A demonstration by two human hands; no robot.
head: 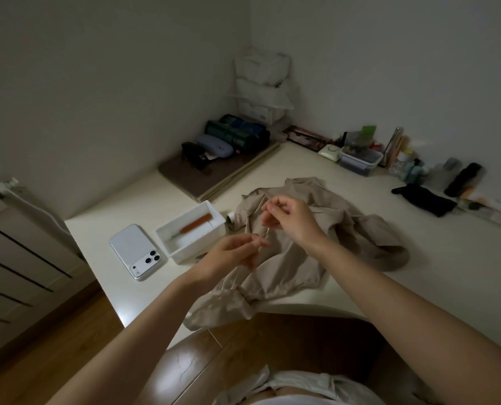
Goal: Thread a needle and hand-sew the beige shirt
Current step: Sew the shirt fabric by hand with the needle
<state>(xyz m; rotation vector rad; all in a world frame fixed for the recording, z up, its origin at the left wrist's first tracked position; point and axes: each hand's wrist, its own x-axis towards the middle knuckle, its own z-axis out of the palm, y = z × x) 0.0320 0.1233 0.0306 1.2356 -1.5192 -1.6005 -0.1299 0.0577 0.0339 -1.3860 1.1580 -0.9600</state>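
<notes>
Matt, crumpled cloth shirt [287,258] lies on a smooth pale table [418,258] beside a white plastic box [214,241] and glossy phone [135,249].

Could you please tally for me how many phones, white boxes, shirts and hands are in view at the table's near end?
Phone: 1
White box: 1
Shirt: 1
Hands: 2, left hand and right hand
Total: 5

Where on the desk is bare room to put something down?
Free: the desk right of the beige shirt, up to the black pouch, and the strip behind the shirt before the clear lidded box. Crowded: left, where the white tray and phone lie.
</notes>
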